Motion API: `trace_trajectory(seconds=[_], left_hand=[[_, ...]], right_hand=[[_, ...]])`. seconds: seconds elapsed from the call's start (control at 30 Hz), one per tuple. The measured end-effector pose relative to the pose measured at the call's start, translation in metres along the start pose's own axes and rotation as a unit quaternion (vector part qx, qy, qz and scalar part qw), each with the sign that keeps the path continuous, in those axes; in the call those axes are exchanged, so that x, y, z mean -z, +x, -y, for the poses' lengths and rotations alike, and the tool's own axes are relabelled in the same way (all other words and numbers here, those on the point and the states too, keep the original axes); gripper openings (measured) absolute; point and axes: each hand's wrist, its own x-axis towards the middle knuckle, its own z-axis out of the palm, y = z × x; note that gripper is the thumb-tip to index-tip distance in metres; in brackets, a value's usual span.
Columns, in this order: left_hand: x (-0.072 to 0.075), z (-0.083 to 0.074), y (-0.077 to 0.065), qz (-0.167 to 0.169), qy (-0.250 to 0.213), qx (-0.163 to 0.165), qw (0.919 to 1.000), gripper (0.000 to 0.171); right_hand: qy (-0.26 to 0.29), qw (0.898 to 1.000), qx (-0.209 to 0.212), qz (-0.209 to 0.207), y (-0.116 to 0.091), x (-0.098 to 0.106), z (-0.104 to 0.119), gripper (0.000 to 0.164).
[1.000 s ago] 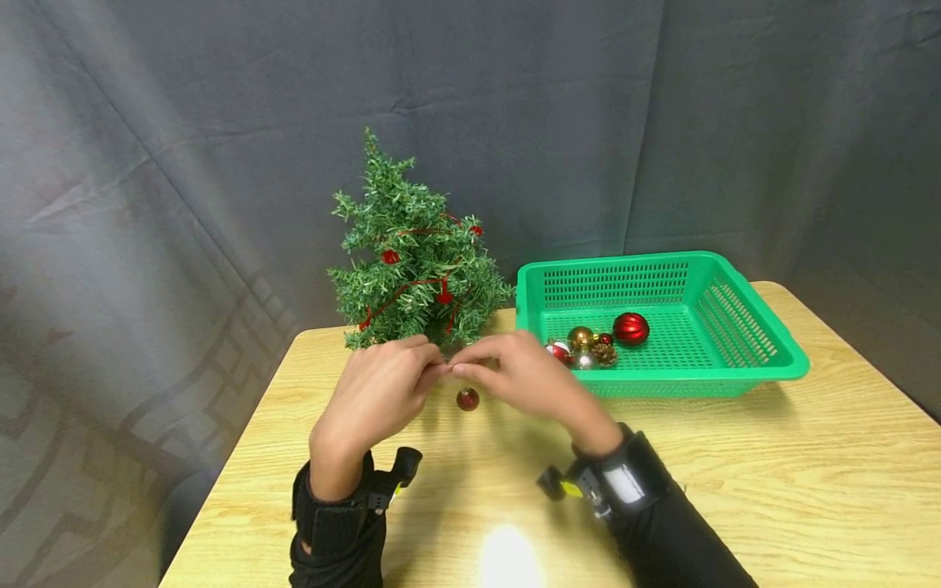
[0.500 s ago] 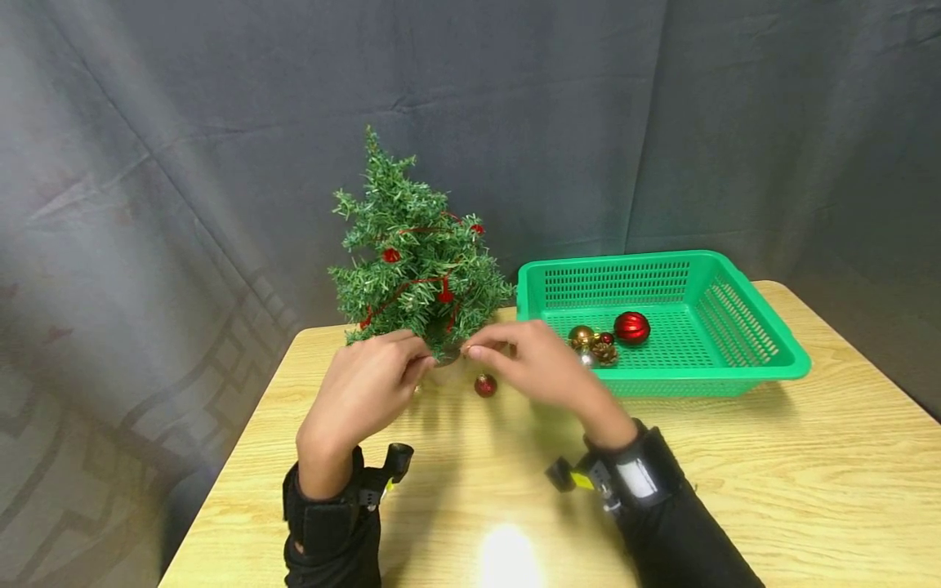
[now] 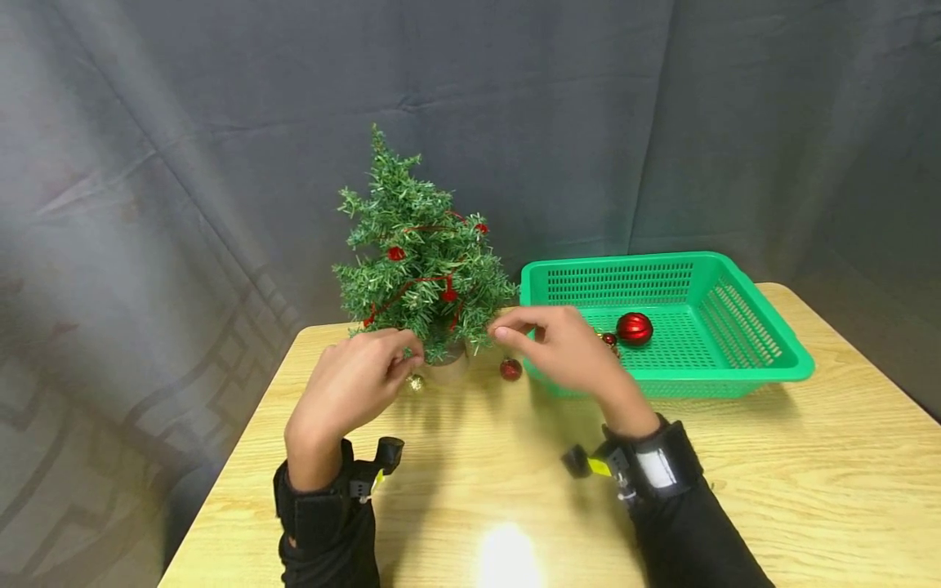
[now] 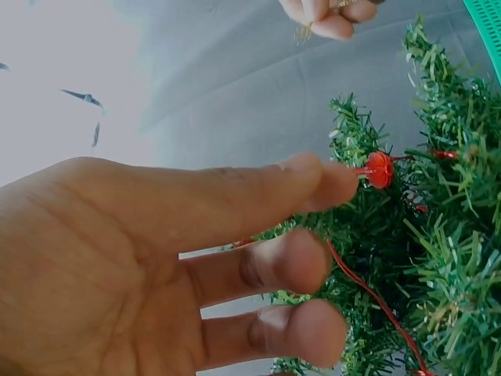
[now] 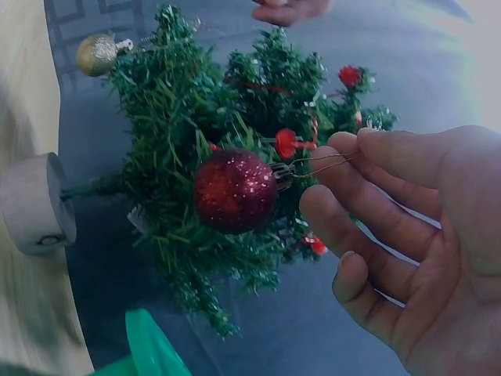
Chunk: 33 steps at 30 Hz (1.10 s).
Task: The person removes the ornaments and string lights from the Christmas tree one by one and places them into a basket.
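Okay, so the right hand [image 3: 569, 347] pinches the wire [image 5: 325, 157], with the glittery red bauble [image 3: 510, 370] dangling just below. The tree [image 3: 422, 261] sits left and far of that hand. Left hand [image 3: 356, 371]'s farther left, fingers bent; can't tell if it's gripping anything.

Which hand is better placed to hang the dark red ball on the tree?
Probably the right hand: it pinches the loop of the dark red ball, near the tree; the left hand is farther from this ball.
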Motion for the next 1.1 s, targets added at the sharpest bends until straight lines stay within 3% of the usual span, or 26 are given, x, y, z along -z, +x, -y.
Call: trace_trajectory(seconds=[0.4,0.67,1.1], left_hand=[[-0.001,0.005,0.001,-0.011,-0.001,-0.010,0.9999,0.008],[-0.003,0.009,0.001,0.005,0.006,-0.013,0.9999,0.033],[-0.002,0.013,0.001,0.027,0.001,0.008,0.9996,0.024]], right_hand=[[0.017,0.999,-0.033,-0.022,-0.002,0.017,-0.017,0.020],[0.013,0.998,-0.056,-0.036,-0.004,0.026,-0.034,0.026],[-0.002,0.993,-0.103,-0.053,-0.007,0.033,-0.054,0.029]])
